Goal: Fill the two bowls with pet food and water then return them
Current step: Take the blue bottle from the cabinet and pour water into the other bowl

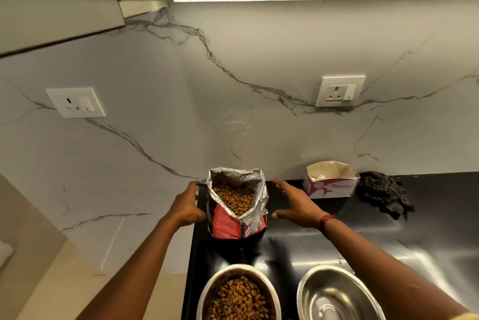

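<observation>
The dark counter (pixel 285 247) ends in a straight left edge just beside the left hand (pixel 188 209); past that edge lies pale floor and open room. The left hand curls against the left side of the pet food bag (pixel 237 207), fingers wrapped round its back corner; how firmly it grips I cannot tell. The bag stands upright near the counter's back left corner, long axis vertical, its torn foil mouth opening upward and showing brown kibble (pixel 234 197) inside. Its base is lost in dark reflection. The right hand (pixel 295 201) hangs just right of the bag, fingers spread wide and holding nothing, a clear gap between palm and foil.

In front, 2 steel bowls sit side by side, both cut off by the bottom edge: the left bowl (pixel 264 286) holds kibble, the right bowl (pixel 337 296) holds nothing. To the right the counter is free up to an open white carton (pixel 330 184) and a crumpled checked cloth (pixel 383 192) against the marble wall (pixel 181 112).
</observation>
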